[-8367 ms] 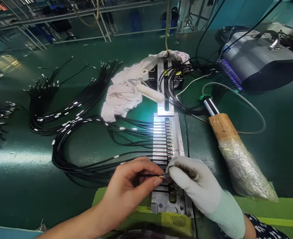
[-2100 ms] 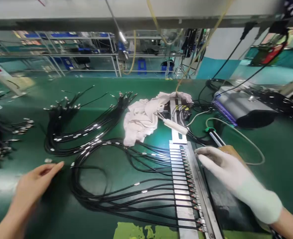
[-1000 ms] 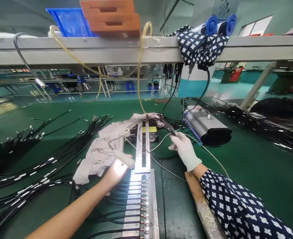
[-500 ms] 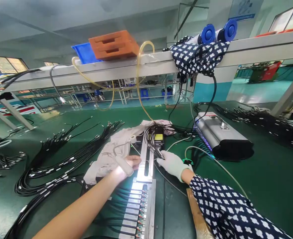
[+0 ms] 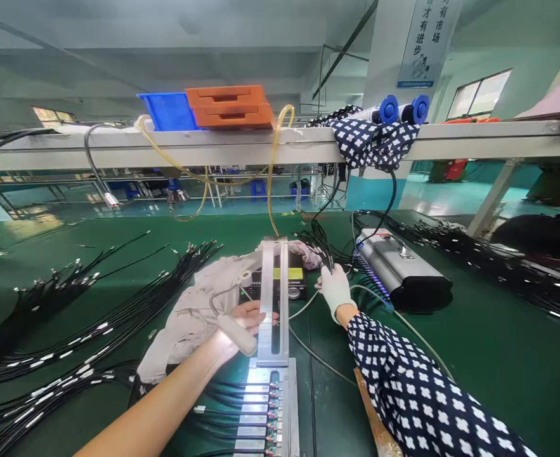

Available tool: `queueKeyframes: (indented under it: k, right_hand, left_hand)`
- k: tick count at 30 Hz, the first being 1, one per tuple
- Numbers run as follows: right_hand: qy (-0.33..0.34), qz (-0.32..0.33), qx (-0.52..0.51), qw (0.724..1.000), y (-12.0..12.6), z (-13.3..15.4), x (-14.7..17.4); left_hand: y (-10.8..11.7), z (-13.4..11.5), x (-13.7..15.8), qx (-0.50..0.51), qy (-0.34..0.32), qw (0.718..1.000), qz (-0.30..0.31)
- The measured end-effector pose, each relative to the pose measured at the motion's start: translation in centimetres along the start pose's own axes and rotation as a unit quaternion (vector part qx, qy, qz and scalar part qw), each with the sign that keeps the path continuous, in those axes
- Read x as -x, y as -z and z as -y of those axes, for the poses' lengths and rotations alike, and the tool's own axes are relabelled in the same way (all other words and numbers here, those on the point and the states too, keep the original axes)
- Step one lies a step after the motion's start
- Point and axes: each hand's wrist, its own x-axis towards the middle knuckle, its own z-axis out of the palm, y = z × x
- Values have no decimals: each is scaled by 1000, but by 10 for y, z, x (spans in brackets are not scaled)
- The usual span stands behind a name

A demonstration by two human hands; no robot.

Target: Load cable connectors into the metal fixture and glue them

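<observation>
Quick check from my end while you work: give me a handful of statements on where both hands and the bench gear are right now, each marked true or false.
1. The right hand wears a white glove. True.
2. The left hand is gloved too. False: it is bare.
3. The left hand rests at the slotted metal rail, beside the small white lamp. True.
4. The right hand pinches black cables near the grey machine. True.
5. The orange trays lie on the green bench. False: they sit on the overhead shelf, next to a blue bin.
6. The white cloth hangs from the shelf. False: it lies on the bench, left of the rail.
</observation>
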Motion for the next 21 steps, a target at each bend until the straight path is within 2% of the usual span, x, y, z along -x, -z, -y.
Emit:
queueKeyframes:
  k: [3, 6, 10, 13, 17, 21]
  right_hand:
    - [-28, 81, 90, 992, -1, 8, 1]
    - [-15, 143, 135, 980, 14, 27, 4]
    - [92, 109, 88, 986, 43, 75, 16]
    - [181, 81, 30, 980, 48, 116, 37]
    - [273, 113, 13, 955, 38, 151, 75]
    - [288, 167, 24, 943, 46, 164, 117]
  left_hand:
    - [-1, 1, 9, 14, -33, 999, 8]
    - [-5, 2, 17, 16, -56, 998, 18]
    - [-10, -3, 30, -12, -82, 996, 42]
    - [-15, -9, 43, -53, -97, 992, 59]
    - [-22, -14, 60, -98, -120, 986, 58]
    - [-24, -18, 80, -115, -139, 982, 50]
